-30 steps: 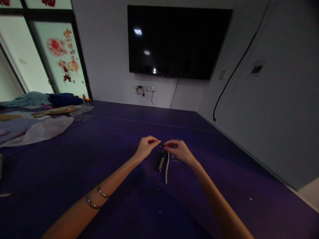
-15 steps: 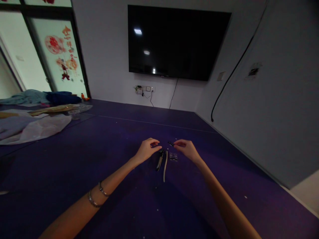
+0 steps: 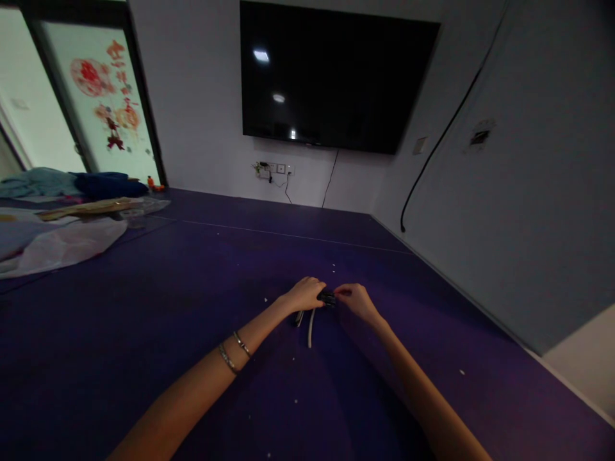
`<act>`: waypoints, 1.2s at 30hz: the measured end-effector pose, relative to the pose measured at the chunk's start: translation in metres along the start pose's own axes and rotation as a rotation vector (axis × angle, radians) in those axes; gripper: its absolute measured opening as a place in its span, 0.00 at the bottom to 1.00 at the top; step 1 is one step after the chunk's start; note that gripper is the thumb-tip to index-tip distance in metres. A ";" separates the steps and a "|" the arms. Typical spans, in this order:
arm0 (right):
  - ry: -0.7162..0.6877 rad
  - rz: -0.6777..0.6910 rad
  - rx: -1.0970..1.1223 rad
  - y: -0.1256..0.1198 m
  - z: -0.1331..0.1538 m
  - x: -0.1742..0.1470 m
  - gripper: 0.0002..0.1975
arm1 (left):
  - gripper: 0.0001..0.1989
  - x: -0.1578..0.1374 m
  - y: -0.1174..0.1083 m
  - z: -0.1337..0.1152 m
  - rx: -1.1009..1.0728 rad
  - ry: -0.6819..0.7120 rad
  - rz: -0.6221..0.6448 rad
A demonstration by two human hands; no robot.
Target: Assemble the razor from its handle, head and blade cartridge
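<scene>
My left hand (image 3: 306, 294) is closed at the left edge of a small dark, partly clear square block (image 3: 327, 298), thumb and fingers against it. From the other side my right hand (image 3: 358, 301) meets the block, its thumb and forefinger pinched together. The small black piece it held earlier is hard to make out now against the block. Below the left hand, a narrow black-and-pale tool (image 3: 298, 319) lies mostly hidden. Next to it a thin pale strip (image 3: 311, 330) rests on the purple surface (image 3: 216, 397).
Plastic bags (image 3: 72, 246) and folded blue cloth (image 3: 110, 184) lie at the far left. A television (image 3: 336, 77) hangs on the wall above sockets (image 3: 278, 169). A black cable (image 3: 442, 150) hangs down the right wall. Small white scraps dot the surface.
My left hand has moved right, covering part of the tool and taking hold of the square block. The right hand has come down to the block with its small black piece. The view has shifted slightly.
</scene>
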State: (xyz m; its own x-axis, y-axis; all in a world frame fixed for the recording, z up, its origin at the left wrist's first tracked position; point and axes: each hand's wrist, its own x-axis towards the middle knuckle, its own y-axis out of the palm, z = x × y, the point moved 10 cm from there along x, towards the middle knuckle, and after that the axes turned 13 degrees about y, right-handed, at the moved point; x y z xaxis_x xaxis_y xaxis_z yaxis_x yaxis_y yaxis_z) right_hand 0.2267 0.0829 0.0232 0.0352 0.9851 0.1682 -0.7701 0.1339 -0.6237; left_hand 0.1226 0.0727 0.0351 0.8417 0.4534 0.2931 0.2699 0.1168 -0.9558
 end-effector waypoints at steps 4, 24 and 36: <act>-0.020 -0.020 -0.039 -0.001 0.000 0.000 0.11 | 0.15 0.011 0.014 0.000 0.025 0.016 0.072; -0.029 0.042 -0.079 0.010 -0.007 0.000 0.11 | 0.14 0.011 0.033 0.002 -0.070 0.033 0.074; -0.082 0.012 -0.155 0.013 -0.002 -0.002 0.12 | 0.11 0.007 0.028 -0.001 -0.075 0.059 0.053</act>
State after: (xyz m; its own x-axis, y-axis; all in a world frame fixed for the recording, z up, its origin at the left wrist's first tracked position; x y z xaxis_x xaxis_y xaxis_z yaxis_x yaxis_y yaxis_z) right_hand 0.2174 0.0825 0.0133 -0.0303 0.9756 0.2174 -0.6623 0.1433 -0.7354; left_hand 0.1362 0.0780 0.0108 0.8812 0.4041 0.2454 0.2567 0.0269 -0.9661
